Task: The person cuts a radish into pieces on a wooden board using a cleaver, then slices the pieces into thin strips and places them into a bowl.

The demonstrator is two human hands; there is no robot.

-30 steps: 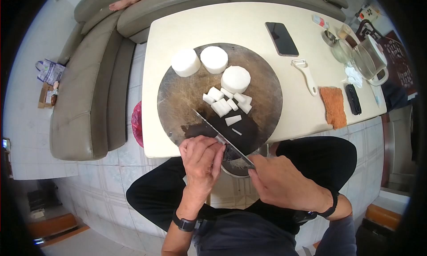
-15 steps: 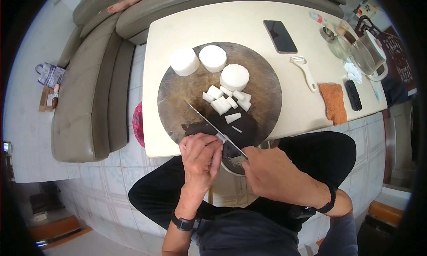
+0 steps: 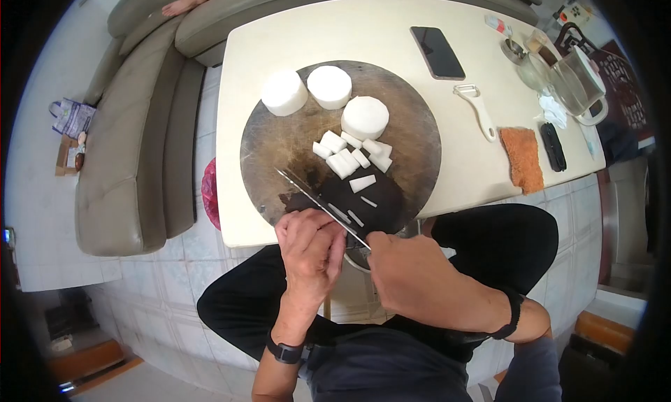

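A round wooden cutting board point(image 3: 279, 150) lies on the table, its near part dark and wet. My right hand point(image 3: 416, 273) is closed on the handle of a knife point(image 3: 314, 201), whose blade points to the upper left. Against the near side of the blade, my left hand point(image 3: 311, 248) has its fingers bent together; what they hold is mostly hidden. Thin white slices point(image 3: 356, 218) lie just beyond the blade. Several white chunks point(image 3: 342, 163) sit mid-board, behind them three thick white rounds point(image 3: 365, 118).
On the cream table point(image 3: 314, 31) are a phone point(image 3: 437, 52), a peeler point(image 3: 478, 112), an orange cloth point(image 3: 522, 159), a black case point(image 3: 553, 148) and a clear pitcher point(image 3: 577, 87). A grey sofa point(image 3: 140, 143) stands left; another person's foot point(image 3: 180, 5) rests at its far side.
The knife and my right hand have shifted a little left. More thin slices now show beyond the blade. The whole view has moved slightly.
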